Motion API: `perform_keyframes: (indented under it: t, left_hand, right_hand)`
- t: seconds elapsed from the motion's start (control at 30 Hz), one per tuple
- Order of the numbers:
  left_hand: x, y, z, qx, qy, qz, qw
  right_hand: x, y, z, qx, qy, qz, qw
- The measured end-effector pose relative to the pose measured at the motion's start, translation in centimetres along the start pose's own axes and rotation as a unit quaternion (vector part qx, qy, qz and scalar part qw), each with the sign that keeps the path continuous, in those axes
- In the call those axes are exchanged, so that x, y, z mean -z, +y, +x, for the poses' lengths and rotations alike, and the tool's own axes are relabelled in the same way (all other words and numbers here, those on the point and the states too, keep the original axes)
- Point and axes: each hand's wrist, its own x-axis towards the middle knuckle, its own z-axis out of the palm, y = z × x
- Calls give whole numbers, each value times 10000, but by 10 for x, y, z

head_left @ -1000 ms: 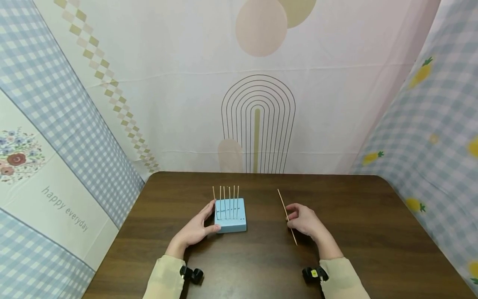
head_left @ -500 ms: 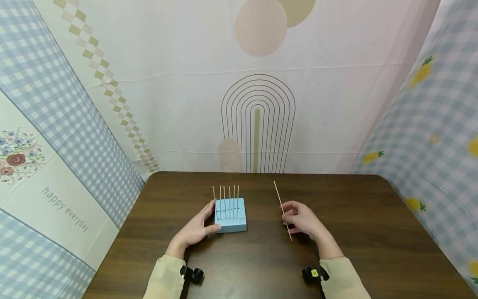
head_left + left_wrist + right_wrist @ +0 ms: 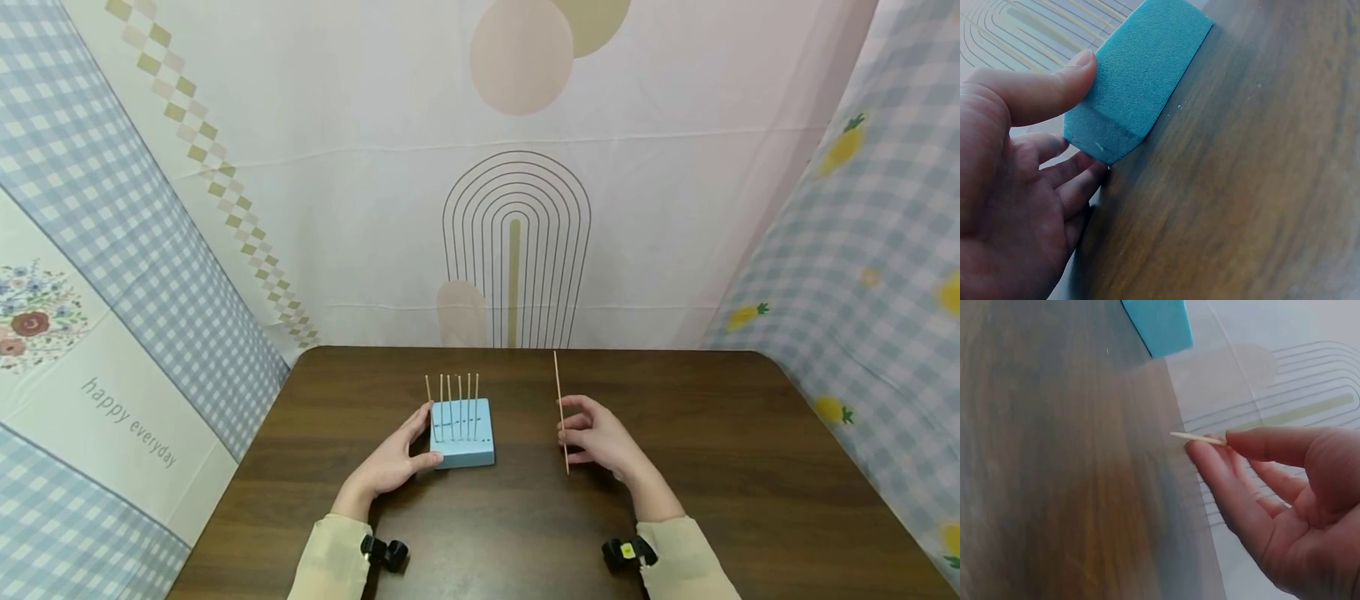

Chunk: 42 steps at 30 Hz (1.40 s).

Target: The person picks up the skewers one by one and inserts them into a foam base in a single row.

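A light blue foam block (image 3: 468,457) stands on the table, with several thin wooden skewers (image 3: 452,408) upright in its top and small holes at its right. My left hand (image 3: 390,462) holds the block at its left side. In the left wrist view the thumb (image 3: 1060,94) lies against the block's face and the fingers reach round its end. To the right, my right hand (image 3: 600,437) pinches a single skewer (image 3: 557,379) between thumb and fingertips, nearly upright and apart from the block. Its pointed end (image 3: 1191,436) sticks out toward the table in the right wrist view.
The dark wooden table (image 3: 712,433) extends on both sides of the hands. Behind it hangs a pale printed cloth (image 3: 360,233), with checked cloths at the left and right. A small black camera (image 3: 386,552) is strapped to each wrist.
My right hand has moved slightly left and raised the skewer, which has turned from a slant to nearly upright. My left hand and the block have stayed in place.
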Motion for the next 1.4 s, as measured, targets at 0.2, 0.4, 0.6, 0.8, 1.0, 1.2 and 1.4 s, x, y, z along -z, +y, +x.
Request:
perform_keyframes:
  t: [0.2,0.4,0.6,0.8,1.0,1.2,1.4]
  left_hand:
    - [0,0,0,-10,10,4,10000]
    - [0,0,-1,27,-4,-28,10000]
    - [1,0,0,-15,3,-37,10000]
    - [2,0,0,-37,-25,-37,10000]
    - [1,1,-2,-30,-17,-9,10000]
    - [1,1,-2,-9,18,-22,10000]
    - [1,1,0,-35,29,29,10000]
  right_hand:
    - [-19,-5,2,364,-157,166,9991]
    - [-47,-12,4,580,-129,333,9977]
    - [-77,-24,10,1107,261,661,9913]
    - [-93,-27,14,1467,893,388,9844]
    - [-98,-24,12,1441,1041,792,9809]
    - [-101,-23,13,1709,845,877,9777]
    - [-102,-24,12,1919,755,718,9759]
